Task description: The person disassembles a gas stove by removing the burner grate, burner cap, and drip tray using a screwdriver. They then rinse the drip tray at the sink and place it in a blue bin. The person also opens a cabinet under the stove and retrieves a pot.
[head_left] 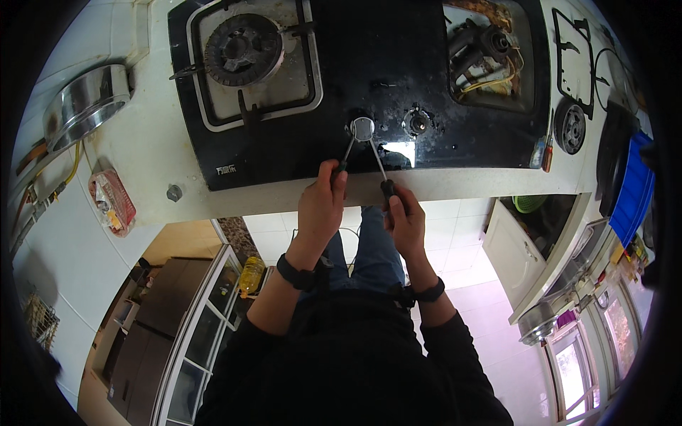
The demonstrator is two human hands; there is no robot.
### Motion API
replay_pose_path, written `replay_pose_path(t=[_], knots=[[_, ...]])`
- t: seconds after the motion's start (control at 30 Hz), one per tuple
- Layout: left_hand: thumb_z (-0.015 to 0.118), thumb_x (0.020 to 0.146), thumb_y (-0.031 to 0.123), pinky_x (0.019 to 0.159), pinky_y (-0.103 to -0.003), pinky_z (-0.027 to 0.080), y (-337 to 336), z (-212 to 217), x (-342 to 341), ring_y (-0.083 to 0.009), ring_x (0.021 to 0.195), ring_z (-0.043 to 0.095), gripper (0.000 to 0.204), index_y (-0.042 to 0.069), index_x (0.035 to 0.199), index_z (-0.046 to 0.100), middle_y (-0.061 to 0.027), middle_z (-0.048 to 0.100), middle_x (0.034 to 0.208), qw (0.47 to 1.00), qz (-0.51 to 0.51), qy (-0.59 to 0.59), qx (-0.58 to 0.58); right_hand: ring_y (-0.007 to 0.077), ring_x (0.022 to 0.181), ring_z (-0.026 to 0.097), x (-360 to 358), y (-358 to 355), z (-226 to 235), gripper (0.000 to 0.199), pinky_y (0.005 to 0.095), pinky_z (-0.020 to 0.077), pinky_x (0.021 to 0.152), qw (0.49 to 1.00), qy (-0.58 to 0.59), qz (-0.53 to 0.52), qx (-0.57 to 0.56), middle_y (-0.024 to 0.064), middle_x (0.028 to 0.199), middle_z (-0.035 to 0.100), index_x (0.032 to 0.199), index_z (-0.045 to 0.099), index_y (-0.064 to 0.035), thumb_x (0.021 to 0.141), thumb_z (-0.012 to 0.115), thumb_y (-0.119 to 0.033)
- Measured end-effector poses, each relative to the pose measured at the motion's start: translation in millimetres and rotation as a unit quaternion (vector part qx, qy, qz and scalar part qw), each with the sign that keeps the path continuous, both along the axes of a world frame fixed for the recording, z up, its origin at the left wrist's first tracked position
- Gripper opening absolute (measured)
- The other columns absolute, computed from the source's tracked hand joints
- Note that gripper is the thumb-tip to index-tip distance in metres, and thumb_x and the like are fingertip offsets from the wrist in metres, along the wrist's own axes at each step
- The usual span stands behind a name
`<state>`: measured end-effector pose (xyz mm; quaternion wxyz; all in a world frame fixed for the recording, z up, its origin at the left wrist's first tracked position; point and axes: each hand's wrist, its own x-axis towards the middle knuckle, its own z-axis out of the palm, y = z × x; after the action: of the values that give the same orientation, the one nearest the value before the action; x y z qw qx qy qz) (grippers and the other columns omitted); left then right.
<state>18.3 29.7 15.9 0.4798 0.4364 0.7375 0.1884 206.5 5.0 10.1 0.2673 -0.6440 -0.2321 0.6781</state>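
A black glass gas cooktop (284, 153) lies in front of me. My left hand (321, 206) is closed round a screwdriver (347, 152) with a dark handle. Another dark-handled screwdriver (379, 159) is gripped in my right hand (406, 224). The two shafts converge on a round silver control knob (363, 128), their tips at its lower left and lower right edges. Exactly how far the tips reach under the knob is hidden. To its right, a bare valve stem (418, 124) sticks up through the glass. A loose knob (174, 192) rests on the counter at the left.
The left burner (244, 48) has its pan support on. The right burner well (494, 50) is uncovered, showing rust and yellow wire. A burner cap (570, 126), a pan support (574, 60) and small tools (548, 150) lie right. A steel pot (87, 103) stands left.
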Motion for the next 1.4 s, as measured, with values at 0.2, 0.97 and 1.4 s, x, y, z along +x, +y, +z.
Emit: replay_pose_path(t=[0.2,0.97,1.4], knots=[[0.049,0.109,0.029,0.050,-0.034,0.046,2,-1,2,-0.0198,0.053,0.063,0.028,0.004,0.120,0.052,-0.0071,0.063,0.067,1.000,-0.009,0.021,0.007,0.0050,0.061,0.050,-6,-9,-6,0.031,0.0210,0.0412,0.055,0.999,-0.035,-0.023,0.025,0.0026,0.085,0.062,0.132,0.058,-0.0003,0.106,0.055,-0.017],[0.056,0.106,0.029,0.056,-0.043,0.050,2,0,-6,-0.0342,0.065,0.068,0.027,0.004,0.115,0.054,-0.0125,0.069,0.074,0.992,-0.062,0.099,0.054,0.0101,0.070,0.061,-4,-3,-1,0.029,0.0240,0.0467,0.059,0.980,-0.150,0.112,0.071,0.0058,0.089,0.065,0.128,0.053,-0.0008,0.106,0.055,-0.019],[0.051,0.107,0.032,0.051,-0.048,0.054,29,10,-2,-0.0395,0.060,0.068,0.025,0.008,0.115,0.051,-0.0160,0.068,0.067,0.963,-0.192,0.189,0.010,0.0180,0.063,0.059,-10,0,8,0.029,0.0339,0.0478,0.060,0.978,-0.178,0.078,0.074,0.0091,0.077,0.062,0.124,0.053,-0.0016,0.105,0.056,-0.023]])
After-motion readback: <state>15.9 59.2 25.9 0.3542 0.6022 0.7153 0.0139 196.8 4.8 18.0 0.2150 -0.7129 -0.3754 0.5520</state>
